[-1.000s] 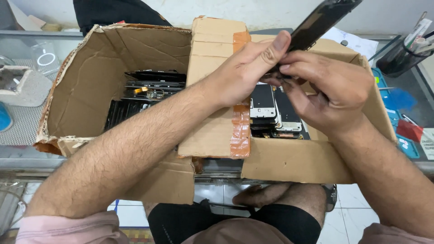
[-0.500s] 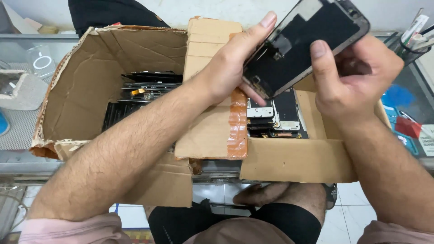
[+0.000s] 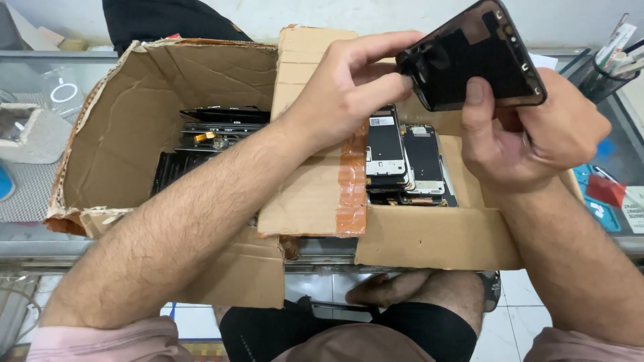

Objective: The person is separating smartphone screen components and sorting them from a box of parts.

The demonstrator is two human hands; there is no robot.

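Head view. Both hands hold a dark phone screen panel [image 3: 473,57] tilted above the open cardboard box [image 3: 429,234]. The left hand [image 3: 349,87] pinches the panel's near corner between thumb and fingertips; the right hand [image 3: 537,134] is closed on the far edge, thumb flat on its face. Such thin glass is best gripped by the edges, supported on both sides. The box holds stacked phone parts [image 3: 406,157] at right and dark panels [image 3: 201,144] at left.

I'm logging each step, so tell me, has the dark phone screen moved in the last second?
Yes. The phone screen has turned from edge-on to flat-facing and dropped a little toward the cardboard box, held by the left hand and right hand.
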